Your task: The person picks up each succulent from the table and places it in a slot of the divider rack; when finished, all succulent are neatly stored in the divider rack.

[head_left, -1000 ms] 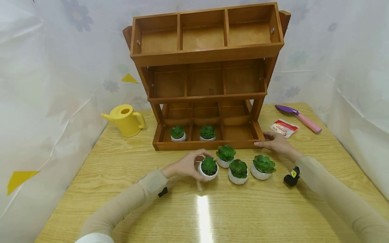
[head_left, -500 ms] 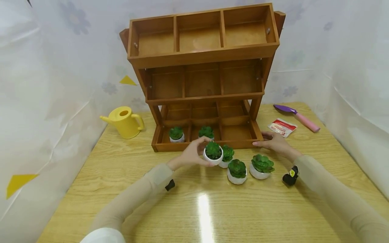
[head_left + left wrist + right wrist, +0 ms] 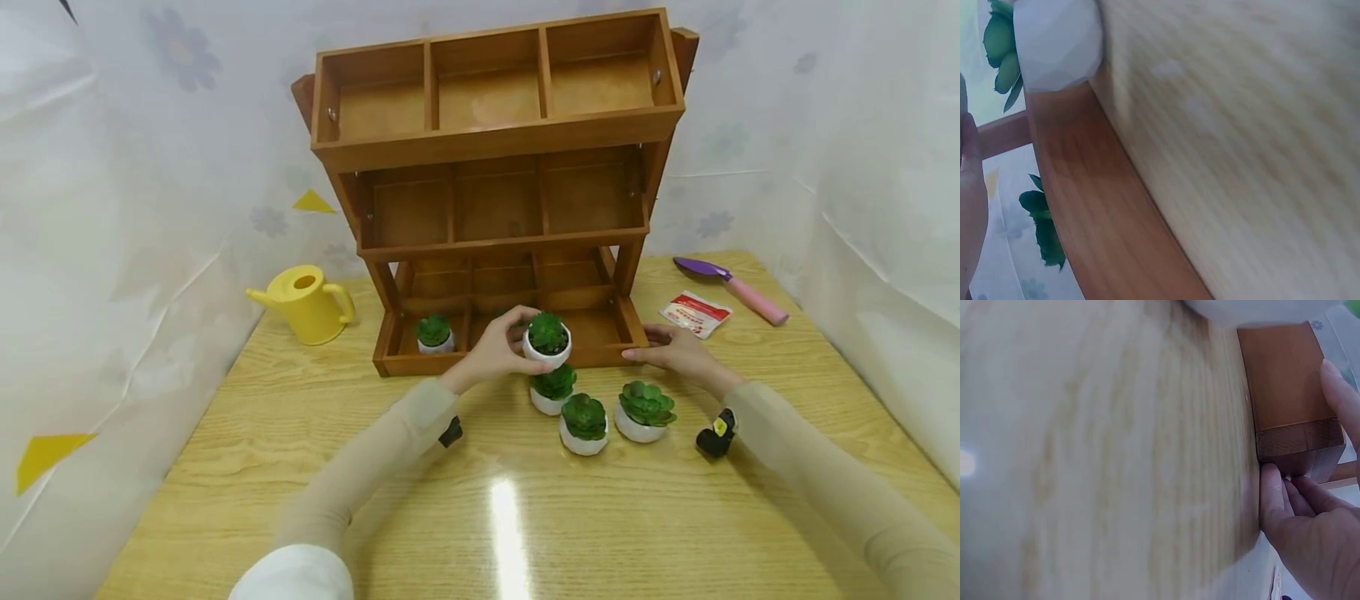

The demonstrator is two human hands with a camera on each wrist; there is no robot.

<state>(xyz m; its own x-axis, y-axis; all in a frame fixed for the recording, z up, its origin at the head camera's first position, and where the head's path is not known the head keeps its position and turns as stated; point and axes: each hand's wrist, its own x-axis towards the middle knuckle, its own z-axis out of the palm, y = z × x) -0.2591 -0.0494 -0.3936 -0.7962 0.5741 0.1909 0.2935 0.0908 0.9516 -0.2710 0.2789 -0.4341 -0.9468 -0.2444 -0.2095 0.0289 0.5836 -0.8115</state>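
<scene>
My left hand (image 3: 498, 350) holds a small succulent in a white pot (image 3: 547, 340) between thumb and fingers, raised at the front board of the wooden shelf's bottom tier (image 3: 420, 365). Only an edge of this hand (image 3: 971, 206) shows in the left wrist view. At the shelf's front right corner (image 3: 1300, 440), my right hand (image 3: 1316, 537) grips the wood, thumb on the front and fingers against the end. One potted succulent (image 3: 434, 333) sits in the bottom left compartment. Another, in the middle compartment, is mostly hidden behind my left hand.
Three more potted succulents (image 3: 553, 388) (image 3: 584, 424) (image 3: 645, 411) stand on the table before the shelf. A yellow watering can (image 3: 306, 304) is left of it. To the right lie a red and white packet (image 3: 695, 313) and a purple trowel with a pink handle (image 3: 756, 300).
My left hand has lifted the potted succulent off the table and carried it forward and right, up to the shelf's bottom tier. The right hand keeps its place at the corner.
</scene>
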